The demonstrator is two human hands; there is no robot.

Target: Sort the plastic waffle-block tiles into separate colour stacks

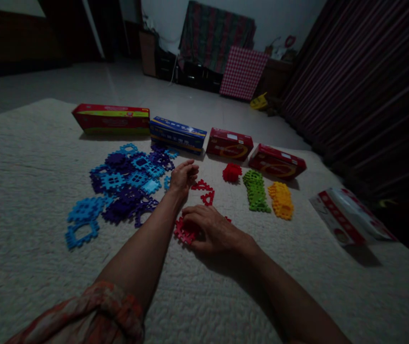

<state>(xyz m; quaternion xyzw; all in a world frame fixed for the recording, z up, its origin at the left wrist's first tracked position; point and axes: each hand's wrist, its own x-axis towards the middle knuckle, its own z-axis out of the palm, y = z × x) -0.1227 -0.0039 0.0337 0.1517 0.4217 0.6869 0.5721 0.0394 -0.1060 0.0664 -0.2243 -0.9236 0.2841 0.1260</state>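
On the quilted mat (175, 296), red notched pieces (184, 233) lie left of the right palm, nearer the right hand (214, 230), partly closed, hold unclear; left hand (183, 177) half-open, no piece visible.

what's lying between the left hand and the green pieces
Red pieces: loose triangular ones close to the left hand, then a small red pile nearer the green pieces. The head view shows this.
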